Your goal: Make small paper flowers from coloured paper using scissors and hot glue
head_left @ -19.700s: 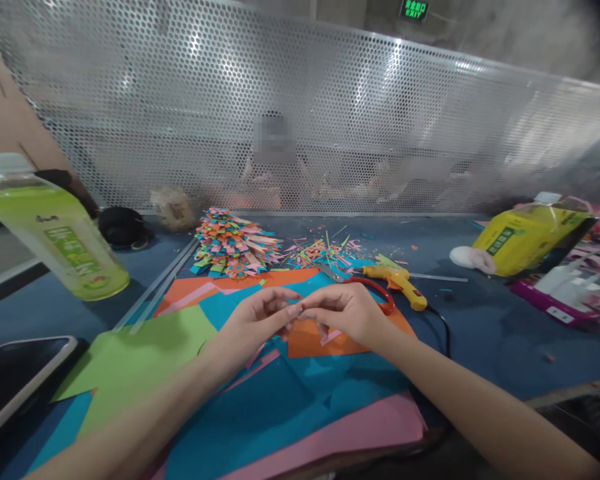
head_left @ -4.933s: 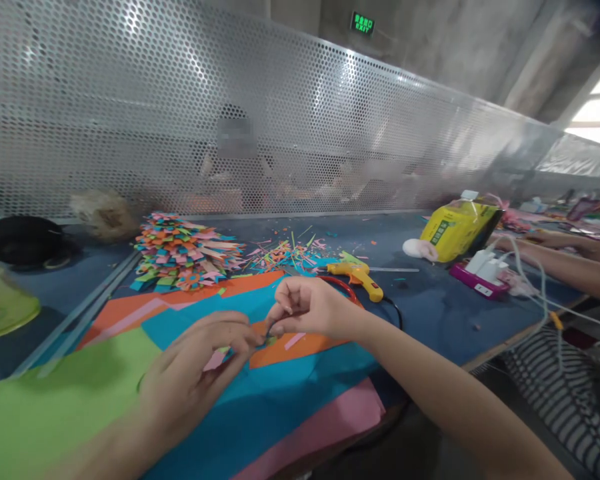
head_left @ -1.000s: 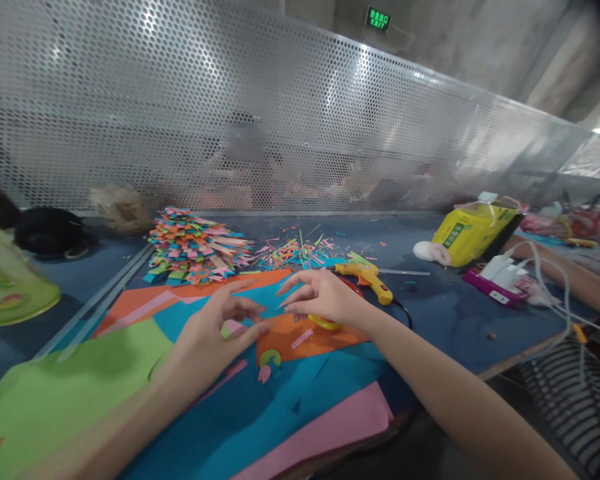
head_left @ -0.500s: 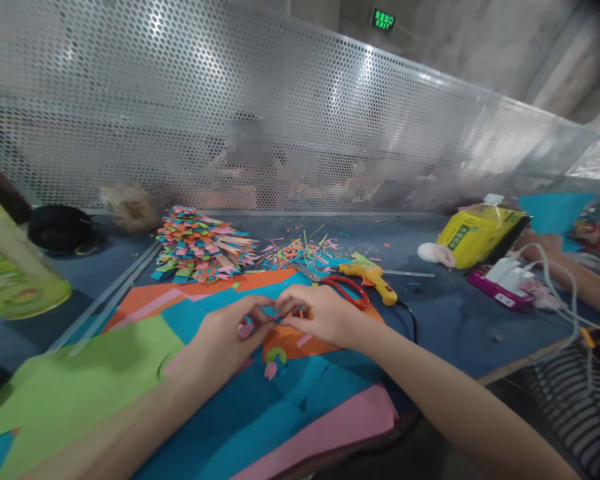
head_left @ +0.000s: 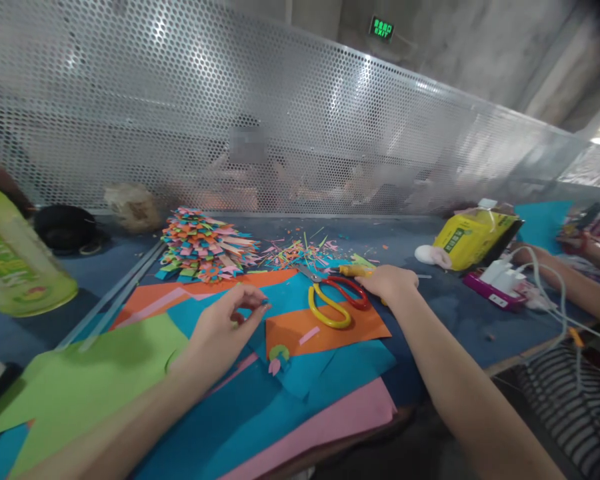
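Yellow glue gun (head_left: 351, 270) lay on the counter (head_left: 445, 333) beyond the orange sheet (head_left: 365, 328), with the person's right hand (head_left: 391, 285) over its body. Half a second earlier that hand had been at the left hand's fingertips and the gun had been uncovered; at this inspection only its front portion and a little of the handle showed. The right grip was curved down over the gun; whether it had closed fully could not be told, the fingers being largely hidden. The left hand (head_left: 230, 321) remained above the paper sheets, its thumb and forefinger tips brought together on a small blue piece (head_left: 267, 301), most of which was obscured. With the right hand away, the yellow handle of the scissors (head_left: 330, 321) had come into plain view; the red handle lay beside it, and the blades pointed toward the paper scraps (head_left: 303, 253). A green curl (head_left: 280, 351) with a pink petal (head_left: 275, 366) against it rested at the orange sheet's near left corner, unmoved since the previous picture. A pink strip (head_left: 309, 335) lay flat on the same sheet. The layered multicoloured paper cone (head_left: 205, 245) stood behind the sheets, likewise unchanged.
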A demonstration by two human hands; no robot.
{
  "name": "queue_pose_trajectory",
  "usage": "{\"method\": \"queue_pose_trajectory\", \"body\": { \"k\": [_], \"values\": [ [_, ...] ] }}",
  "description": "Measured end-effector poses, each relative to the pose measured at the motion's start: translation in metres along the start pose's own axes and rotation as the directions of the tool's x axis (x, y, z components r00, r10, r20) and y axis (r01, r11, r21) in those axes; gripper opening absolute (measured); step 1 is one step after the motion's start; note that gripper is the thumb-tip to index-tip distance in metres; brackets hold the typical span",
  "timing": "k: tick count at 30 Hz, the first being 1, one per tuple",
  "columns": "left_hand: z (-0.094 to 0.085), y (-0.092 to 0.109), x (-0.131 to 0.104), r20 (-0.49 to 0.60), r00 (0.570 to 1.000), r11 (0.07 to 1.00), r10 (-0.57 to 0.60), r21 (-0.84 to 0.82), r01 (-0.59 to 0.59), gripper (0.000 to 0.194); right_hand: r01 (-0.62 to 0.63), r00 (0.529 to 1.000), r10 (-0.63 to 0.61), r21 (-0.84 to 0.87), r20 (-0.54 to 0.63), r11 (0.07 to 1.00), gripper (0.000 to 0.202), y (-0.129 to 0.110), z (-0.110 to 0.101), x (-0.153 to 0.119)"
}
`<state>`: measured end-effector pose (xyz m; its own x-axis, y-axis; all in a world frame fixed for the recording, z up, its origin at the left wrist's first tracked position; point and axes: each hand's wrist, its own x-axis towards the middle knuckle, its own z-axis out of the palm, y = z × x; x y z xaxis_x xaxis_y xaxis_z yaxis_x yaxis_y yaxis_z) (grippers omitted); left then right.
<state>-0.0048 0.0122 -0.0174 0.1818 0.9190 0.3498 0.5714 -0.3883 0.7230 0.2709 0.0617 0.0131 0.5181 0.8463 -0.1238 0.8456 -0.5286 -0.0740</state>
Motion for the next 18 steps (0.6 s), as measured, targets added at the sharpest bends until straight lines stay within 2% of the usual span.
{"method": "queue_pose_trajectory", "body": {
  "k": [4,7,10,14,16,17,18],
  "values": [
    [-0.002,0.001,-0.001,-0.006,0.998,0.996,-0.059,-0.071,0.059,0.036,0.054,0.997,-0.056,0.024,0.054,0.998,0.064,0.002,0.007,0.007],
    [-0.004,0.006,-0.002,0.022,0.994,0.986,-0.107,-0.129,0.109,0.036,0.084,0.996,-0.086,0.061,0.03,0.995,0.056,0.005,0.007,0.013],
    [-0.006,0.011,-0.002,0.04,0.984,0.959,-0.171,-0.223,0.176,0.033,0.095,0.995,-0.091,0.109,-0.044,0.989,0.047,0.006,0.001,0.012],
    [-0.006,0.01,0.0,-0.002,0.969,0.934,-0.246,-0.268,0.236,0.031,0.157,0.967,-0.116,0.177,-0.226,0.972,0.048,0.0,-0.009,-0.001],
    [-0.006,0.008,0.001,-0.04,0.967,0.929,-0.25,-0.292,0.228,0.029,0.265,0.922,-0.186,0.204,-0.339,0.942,0.043,-0.005,-0.011,-0.009],
    [-0.007,0.007,0.002,-0.054,0.965,0.922,-0.256,-0.312,0.227,0.027,0.361,0.873,-0.248,0.216,-0.421,0.907,0.038,-0.008,-0.01,-0.014],
    [-0.007,0.007,0.003,-0.068,0.96,0.912,-0.271,-0.336,0.234,0.026,0.484,0.79,-0.318,0.215,-0.524,0.848,0.032,-0.011,-0.008,-0.018]
  ]
}}
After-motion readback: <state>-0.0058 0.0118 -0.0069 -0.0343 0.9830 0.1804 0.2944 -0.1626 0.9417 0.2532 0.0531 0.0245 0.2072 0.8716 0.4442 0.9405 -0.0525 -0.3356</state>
